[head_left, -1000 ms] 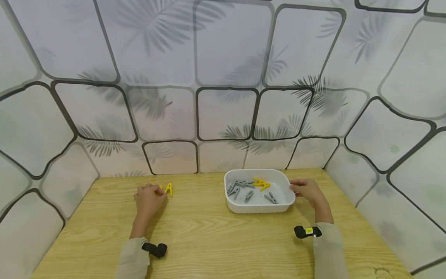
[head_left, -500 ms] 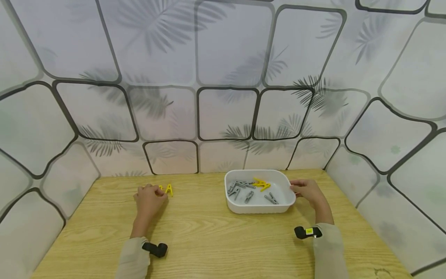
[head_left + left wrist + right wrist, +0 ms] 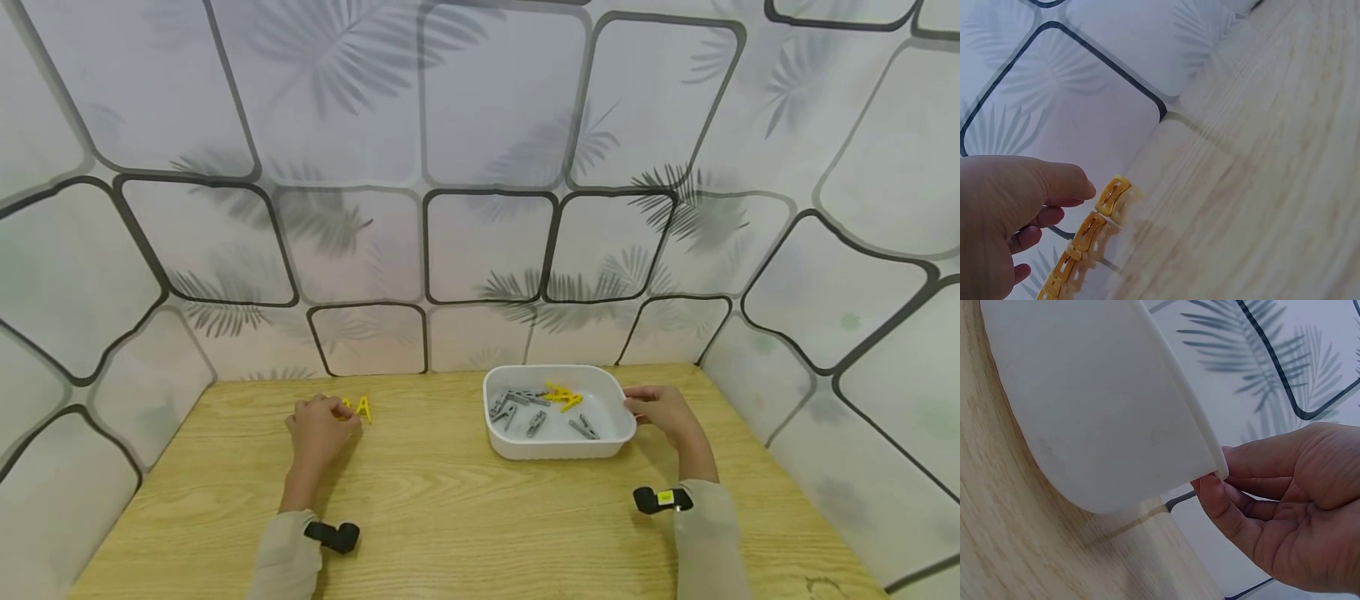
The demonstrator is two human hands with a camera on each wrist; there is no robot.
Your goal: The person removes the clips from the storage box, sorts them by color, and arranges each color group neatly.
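Observation:
Yellow clothespins stand in a row on the table at the left. Close beside the row, my left hand has its fingers loosely bent, with nothing visible between thumb and fingers. The left wrist view shows the thumb tip next to the far clothespin, and the row runs on past the fingers. At the right is a white plastic basket holding several grey clothespins and some yellow clothespins. My right hand pinches its right rim, thumb above and fingers under the lip in the right wrist view.
The wooden table meets a patterned wall covering behind the basket, and this covering also rises on both sides. Black wrist cameras sit on the left sleeve and the right sleeve.

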